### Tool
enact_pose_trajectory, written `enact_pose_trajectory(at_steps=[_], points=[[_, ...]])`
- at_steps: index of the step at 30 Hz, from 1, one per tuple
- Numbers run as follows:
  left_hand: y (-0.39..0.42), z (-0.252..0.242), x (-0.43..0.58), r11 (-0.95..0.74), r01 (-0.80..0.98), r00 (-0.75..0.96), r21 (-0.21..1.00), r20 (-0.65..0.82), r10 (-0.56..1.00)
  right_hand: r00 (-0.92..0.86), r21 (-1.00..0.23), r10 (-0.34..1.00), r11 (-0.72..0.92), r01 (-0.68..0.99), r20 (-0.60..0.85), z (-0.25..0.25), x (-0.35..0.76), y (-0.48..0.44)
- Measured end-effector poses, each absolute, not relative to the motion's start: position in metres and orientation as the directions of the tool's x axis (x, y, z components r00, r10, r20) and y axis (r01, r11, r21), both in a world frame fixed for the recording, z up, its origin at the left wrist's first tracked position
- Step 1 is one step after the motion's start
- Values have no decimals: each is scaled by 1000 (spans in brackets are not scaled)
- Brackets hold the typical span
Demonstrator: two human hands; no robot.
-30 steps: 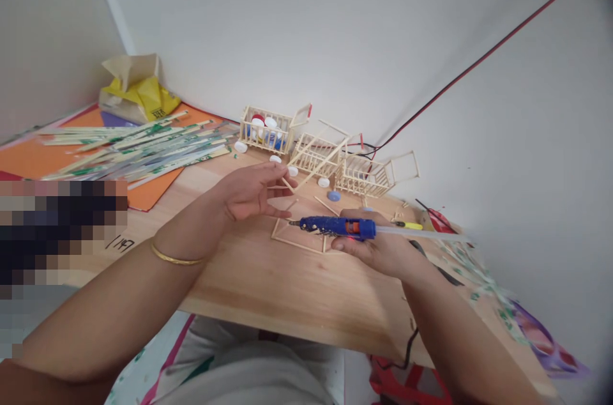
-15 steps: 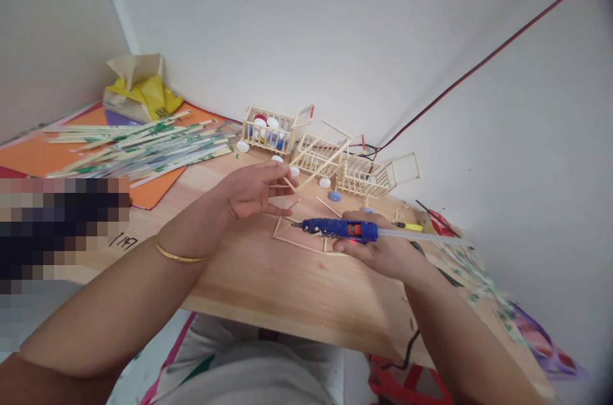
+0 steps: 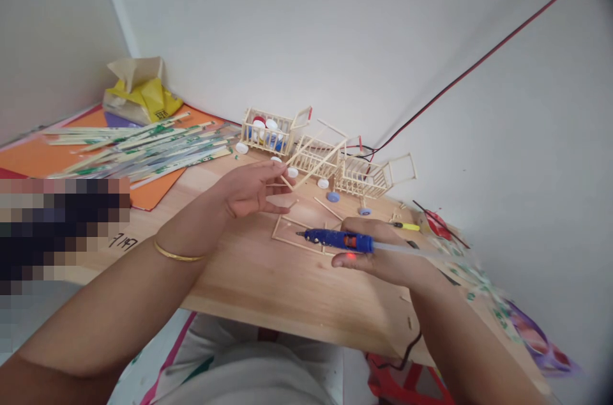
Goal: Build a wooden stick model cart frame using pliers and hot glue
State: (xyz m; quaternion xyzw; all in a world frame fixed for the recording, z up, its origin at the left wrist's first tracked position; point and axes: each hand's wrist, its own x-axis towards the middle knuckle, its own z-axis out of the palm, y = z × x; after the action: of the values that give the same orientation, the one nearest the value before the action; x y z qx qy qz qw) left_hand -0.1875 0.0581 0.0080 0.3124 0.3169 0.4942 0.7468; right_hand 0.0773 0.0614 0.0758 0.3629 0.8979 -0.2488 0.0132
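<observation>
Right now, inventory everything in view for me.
Table: 1, pale wood, centre.
Glue gun: 1, blue, in right hand.
Glue stick: 1, whitish, behind glue gun.
Held frame: 1, pale, in left hand.
Flat frame: 1, pale, on table.
Carts: 3, pale, table's back.
Caps: several, white, blue, red, in and below carts.
Sheet: 1, orange, table's left.
Wrapped sticks: many, pale and green, on sheet.
Bag: 1, yellow and white, far left.
Tool: 1, yellow, beyond right hand.
Wrappers: many, clear and green, table's right.
Purple item: 1, lower right.
Red item: 1, below table.
Cable: 1, red-black, upper right.
Bracelet: 1, gold, left wrist.
Left hand: 1, bare, centre.
Right hand: 1, bare, right of centre.
</observation>
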Motion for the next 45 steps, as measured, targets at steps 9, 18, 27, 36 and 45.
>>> enact_pose_trajectory(at_steps=[9, 18, 27, 36, 45], points=[[58, 19, -199, 167, -527, 118, 833, -123, 985, -550, -186, 805, 518, 835, -223, 67, 144, 39], [45, 35, -191, 98, -415, 170, 905, -29, 985, -319, -136, 947, 310, 941, -48, -4, 232, 46], [40, 38, -181, 91, -98, 273, 991, -61, 960, -418, -286, 800, 559, 778, 430, 59, 174, 35], [42, 32, -176, 63, 78, 339, 995, -85, 937, -625, -508, 701, 698, 504, 343, 69, 93, 41], [47, 20, -173, 93, -29, 218, 995, -84, 972, -645, -555, 729, 643, 528, 231, 54, 94, 42]])
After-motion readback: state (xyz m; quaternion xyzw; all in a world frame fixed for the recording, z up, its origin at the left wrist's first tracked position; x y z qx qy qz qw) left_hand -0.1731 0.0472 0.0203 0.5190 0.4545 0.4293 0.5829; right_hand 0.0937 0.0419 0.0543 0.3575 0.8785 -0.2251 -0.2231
